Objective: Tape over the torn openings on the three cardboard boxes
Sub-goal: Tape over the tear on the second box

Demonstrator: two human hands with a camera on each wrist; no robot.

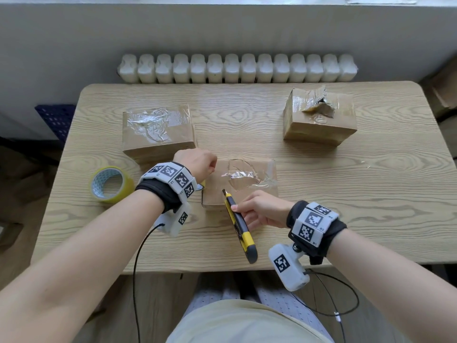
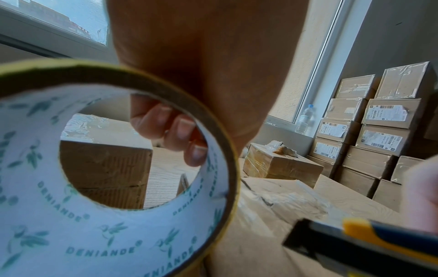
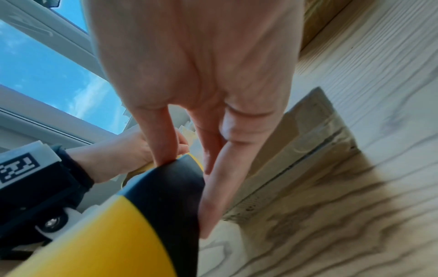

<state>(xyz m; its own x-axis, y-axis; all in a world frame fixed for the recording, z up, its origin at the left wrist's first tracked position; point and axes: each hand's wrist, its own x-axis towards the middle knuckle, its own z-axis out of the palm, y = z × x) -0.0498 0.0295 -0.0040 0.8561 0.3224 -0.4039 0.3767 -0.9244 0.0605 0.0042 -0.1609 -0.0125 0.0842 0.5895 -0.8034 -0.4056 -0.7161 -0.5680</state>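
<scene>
A: Where are things being held right now?

B: A roll [image 2: 118,234] is gripped in the left hand [image 1: 195,162], fingers curled through its core, at the left edge of the near box [image 1: 247,194]. A knife [image 1: 238,219] is pinched in the right hand [image 1: 262,209], thumb on top and fingers underneath, with the tip laid at that box's near-left top edge.

A: And the score on the boxes?

B: The far-left box [image 1: 158,142] is covered with crinkled clear tape, so that one can be called done. Tape is seen stretched over the tear on the near box (whether it has been cut free of the roll cannot be told), so a cut is probably the step in hand.

A: The third?

B: The far-right box [image 1: 319,127] is left: its torn flap is raised and the hole is open. A spare roll [image 1: 111,185] is lying at the left of the table [image 1: 346,206].
</scene>
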